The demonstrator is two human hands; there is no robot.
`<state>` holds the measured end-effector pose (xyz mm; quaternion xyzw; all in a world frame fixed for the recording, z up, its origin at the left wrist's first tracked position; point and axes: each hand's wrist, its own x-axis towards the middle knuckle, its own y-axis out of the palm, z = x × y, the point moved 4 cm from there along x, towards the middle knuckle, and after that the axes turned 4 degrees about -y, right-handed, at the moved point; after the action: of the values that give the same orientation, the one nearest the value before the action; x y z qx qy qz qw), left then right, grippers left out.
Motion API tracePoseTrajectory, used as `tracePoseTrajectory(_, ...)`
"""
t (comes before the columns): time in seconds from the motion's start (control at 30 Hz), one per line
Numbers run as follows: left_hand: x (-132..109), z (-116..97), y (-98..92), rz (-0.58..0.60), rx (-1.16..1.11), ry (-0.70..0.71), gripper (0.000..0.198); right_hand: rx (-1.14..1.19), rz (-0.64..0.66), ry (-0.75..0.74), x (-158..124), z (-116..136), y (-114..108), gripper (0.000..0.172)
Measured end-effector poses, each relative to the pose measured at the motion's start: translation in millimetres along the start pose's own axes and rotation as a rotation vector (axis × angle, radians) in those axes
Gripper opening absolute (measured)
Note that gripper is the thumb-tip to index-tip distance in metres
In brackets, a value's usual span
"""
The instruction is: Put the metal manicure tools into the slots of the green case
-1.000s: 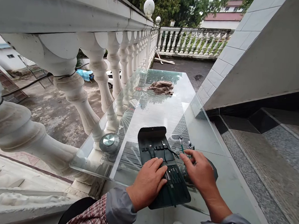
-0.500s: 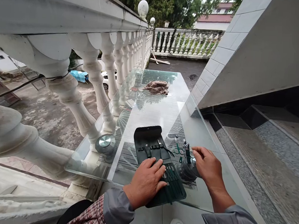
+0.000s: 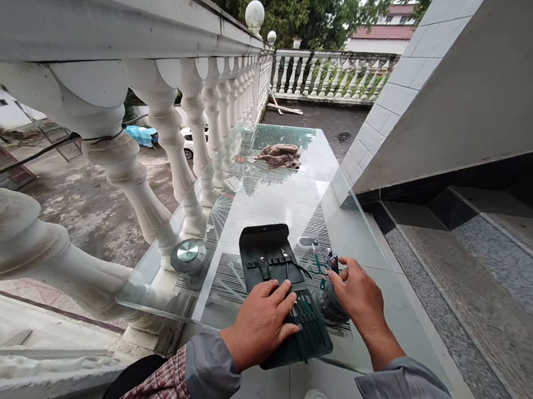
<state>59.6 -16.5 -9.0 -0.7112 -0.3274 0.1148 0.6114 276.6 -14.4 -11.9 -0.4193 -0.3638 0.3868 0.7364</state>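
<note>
A dark green manicure case lies unfolded near the front of the glass table. My left hand rests flat across it, fingers spread, holding its lower part down. Slim metal tools sit in the slots beside that hand, partly hidden by it. Cuticle nippers lie over the upper half. To the right, my right hand has thumb and fingers closed around the nail clippers. Small green-handled scissors and a dark oval-headed piece lie just left of them.
A crumpled brown cloth is toward the far end of the glass table. A round metal-topped table support shows at left. White balusters line the left side; stone steps rise at right.
My right hand has moved slightly left, and its fingers have come onto the nail clippers. My left hand stays in place on the case.
</note>
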Motion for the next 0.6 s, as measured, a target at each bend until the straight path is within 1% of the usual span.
tracePoseTrajectory(0.13,0.2,-1.0,-2.0,-0.002,-0.008,-0.002,0.055,0.041,-0.003,0.024,3.8,-0.8,-0.3,0.036)
tracePoseTrajectory(0.23,-1.0,-1.5,-2.1,-0.004,-0.015,0.002,0.056,0.177,-0.012,0.114,6.9,0.4,-2.8,0.034)
tracePoseTrajectory(0.3,-2.6,-1.7,-3.3,-0.011,-0.027,0.007,0.056,0.408,0.004,0.185,7.5,4.7,-3.2,0.036)
tracePoseTrajectory(0.43,-3.5,2.7,-11.7,-0.050,-0.049,-0.017,0.052,1.044,0.113,0.327,2.8,25.8,0.9,0.045)
tracePoseTrajectory(0.5,-1.3,10.0,-17.1,-0.086,-0.040,-0.071,0.050,1.259,0.179,0.395,-1.1,39.2,3.4,0.043)
tracePoseTrajectory(0.6,2.7,26.3,-20.9,-0.143,-0.009,-0.222,0.050,1.480,0.275,0.450,-5.4,58.7,5.5,0.037)
